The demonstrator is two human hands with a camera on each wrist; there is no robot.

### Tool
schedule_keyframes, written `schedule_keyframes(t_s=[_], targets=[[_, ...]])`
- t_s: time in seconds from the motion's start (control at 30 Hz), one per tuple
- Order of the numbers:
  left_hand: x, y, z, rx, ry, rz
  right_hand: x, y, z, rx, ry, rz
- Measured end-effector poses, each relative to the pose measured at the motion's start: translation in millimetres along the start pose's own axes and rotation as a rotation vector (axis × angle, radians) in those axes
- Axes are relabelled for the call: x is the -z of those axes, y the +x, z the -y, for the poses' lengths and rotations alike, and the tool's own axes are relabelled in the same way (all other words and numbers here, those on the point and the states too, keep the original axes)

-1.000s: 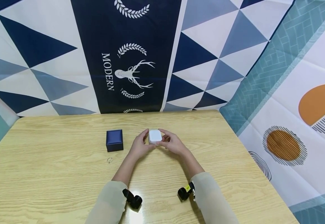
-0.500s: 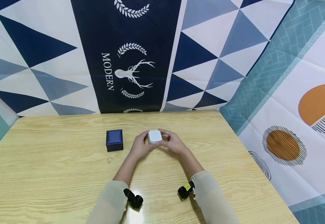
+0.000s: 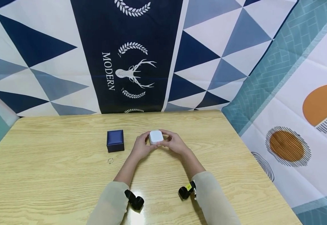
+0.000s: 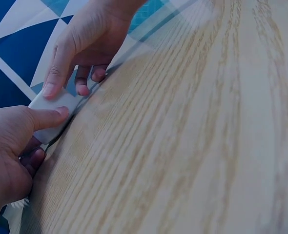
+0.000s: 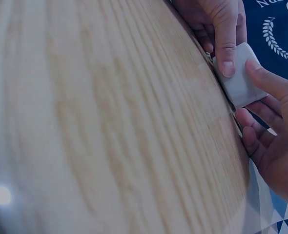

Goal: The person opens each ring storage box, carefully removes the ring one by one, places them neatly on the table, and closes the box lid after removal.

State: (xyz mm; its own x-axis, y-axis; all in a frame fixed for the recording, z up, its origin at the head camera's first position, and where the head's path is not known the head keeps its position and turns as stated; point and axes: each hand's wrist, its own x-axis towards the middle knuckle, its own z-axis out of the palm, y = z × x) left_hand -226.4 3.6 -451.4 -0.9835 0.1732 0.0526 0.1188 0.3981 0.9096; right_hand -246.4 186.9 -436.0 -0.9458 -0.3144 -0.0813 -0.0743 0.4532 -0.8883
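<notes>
A small white box with rounded corners is between both hands near the far side of the table. My left hand pinches its left side, thumb along the near face. From the other side my right hand grips it between thumb and fingers. In the right wrist view both thumbs press the near face of the white box, and some right fingers are curled below it. A navy ring box stands closed to the left of the hands. Nearer me lies a small silver ring.
The wooden table runs back to a patterned curtain. Another curtain hangs along the right side. Small black cameras are strapped at both sleeve cuffs.
The left fingers have settled closer around the white box. Otherwise the hands and box hold nearly still; the ring and navy box have not moved.
</notes>
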Motion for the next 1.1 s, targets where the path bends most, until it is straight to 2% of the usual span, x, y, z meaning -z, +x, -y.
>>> schedule_keyframes(t_s=[0.23, 0.5, 0.87, 1.1], targets=[[-0.5, 0.8, -0.7, 0.003, 0.020, -0.016, -1, -0.8, 2, 0.037, -0.034, -0.016], [-0.1, 0.3, -2.9, -0.003, 0.029, -0.023, 0, -0.8, 2, 0.052, -0.020, 0.001], [-0.8, -1.0, -1.8, -0.002, -0.007, -0.021, 0, 0.3, -2, 0.065, 0.004, 0.030], [-1.8, 1.0, -0.1, 0.017, -0.025, -0.017, 3, -10.0, 19, 0.060, 0.033, 0.067]])
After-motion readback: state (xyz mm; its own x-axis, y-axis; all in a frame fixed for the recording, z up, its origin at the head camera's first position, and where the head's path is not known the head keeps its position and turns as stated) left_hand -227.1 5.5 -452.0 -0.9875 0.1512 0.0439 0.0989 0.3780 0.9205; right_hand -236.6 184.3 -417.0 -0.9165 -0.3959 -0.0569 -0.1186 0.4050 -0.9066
